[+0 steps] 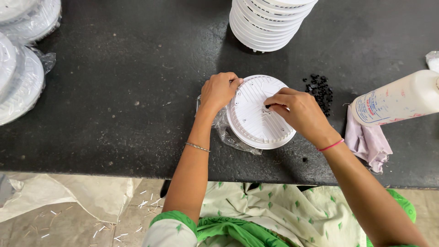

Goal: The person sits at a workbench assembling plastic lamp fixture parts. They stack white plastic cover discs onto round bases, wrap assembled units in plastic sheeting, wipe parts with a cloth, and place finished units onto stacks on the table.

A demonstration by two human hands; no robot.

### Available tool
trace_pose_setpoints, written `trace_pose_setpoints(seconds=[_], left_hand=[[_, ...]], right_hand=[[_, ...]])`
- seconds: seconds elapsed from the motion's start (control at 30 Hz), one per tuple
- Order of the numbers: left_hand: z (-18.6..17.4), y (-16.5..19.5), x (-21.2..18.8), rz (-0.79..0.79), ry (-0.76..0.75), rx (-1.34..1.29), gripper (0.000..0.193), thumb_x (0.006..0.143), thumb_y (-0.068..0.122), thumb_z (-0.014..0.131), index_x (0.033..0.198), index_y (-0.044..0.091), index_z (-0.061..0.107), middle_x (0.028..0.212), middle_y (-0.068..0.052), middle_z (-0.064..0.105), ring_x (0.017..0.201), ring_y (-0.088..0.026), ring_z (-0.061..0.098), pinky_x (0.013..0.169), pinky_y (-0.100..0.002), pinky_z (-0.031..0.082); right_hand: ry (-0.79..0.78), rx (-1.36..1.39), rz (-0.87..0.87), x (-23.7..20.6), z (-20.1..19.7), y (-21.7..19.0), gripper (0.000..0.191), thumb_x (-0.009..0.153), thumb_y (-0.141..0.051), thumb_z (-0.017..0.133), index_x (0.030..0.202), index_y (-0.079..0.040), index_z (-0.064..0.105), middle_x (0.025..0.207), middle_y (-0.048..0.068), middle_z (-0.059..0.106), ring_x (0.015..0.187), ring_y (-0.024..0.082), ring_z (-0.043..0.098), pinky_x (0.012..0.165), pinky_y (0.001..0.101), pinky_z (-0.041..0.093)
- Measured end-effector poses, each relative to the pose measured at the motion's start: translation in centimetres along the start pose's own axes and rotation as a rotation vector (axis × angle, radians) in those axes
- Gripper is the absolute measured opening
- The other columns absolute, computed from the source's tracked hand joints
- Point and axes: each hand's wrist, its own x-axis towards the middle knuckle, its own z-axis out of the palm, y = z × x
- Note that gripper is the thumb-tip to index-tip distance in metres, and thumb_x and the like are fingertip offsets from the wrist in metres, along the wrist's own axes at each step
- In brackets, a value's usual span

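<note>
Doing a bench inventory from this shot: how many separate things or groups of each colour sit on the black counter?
White: 4 – disc, disc stack, bagged discs, bottle
Black: 1 – heap of small parts
Pale lilac: 1 – cloth
Total: 6

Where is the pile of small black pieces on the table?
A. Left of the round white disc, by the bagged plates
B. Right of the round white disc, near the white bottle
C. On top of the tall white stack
B: the small black pieces lie between the white disc and the white bottle.
</note>
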Motion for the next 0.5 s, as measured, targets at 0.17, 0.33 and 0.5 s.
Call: trace_pose_setpoints(seconds=[0.17,0.33,0.5], left_hand=[[0.16,0.08,0.1,0.027,0.022,-0.015,0.029,0.094,0.038,0.065,0.095,0.013,0.08,0.084,-0.011,0.076,0.078,-0.033,0.073,0.071,-0.045,0.054],[0.18,0.16,0.07,0.012,0.01,-0.013,0.029,0.095,0.038,0.064,0.095,0.013,0.08,0.083,-0.011,0.077,0.077,-0.031,0.074,0.071,-0.044,0.055],[0.14,0.28,0.05,-0.008,-0.002,-0.012,0.029,0.095,0.038,0.064,0.096,0.014,0.08,0.082,-0.01,0.077,0.076,-0.03,0.074,0.07,-0.043,0.055]], right_hand=[[-0.008,-0.02,-0.028,-0.11,-0.24,0.37,0.016,0.087,-0.01,0.072,0.101,-0.009,0.078,0.098,0.007,0.074,0.082,0.031,0.071,0.074,0.0399,0.056],[-0.009,-0.011,-0.016,-0.06,-0.2,0.37,0.015,0.087,-0.011,0.072,0.101,-0.009,0.078,0.098,0.007,0.074,0.081,0.03,0.071,0.073,0.0392,0.056],[-0.017,0.046,0.042,-0.09,-0.19,0.43,0.016,0.087,-0.01,0.073,0.102,-0.009,0.078,0.098,0.007,0.073,0.079,0.028,0.071,0.072,0.0379,0.056]])
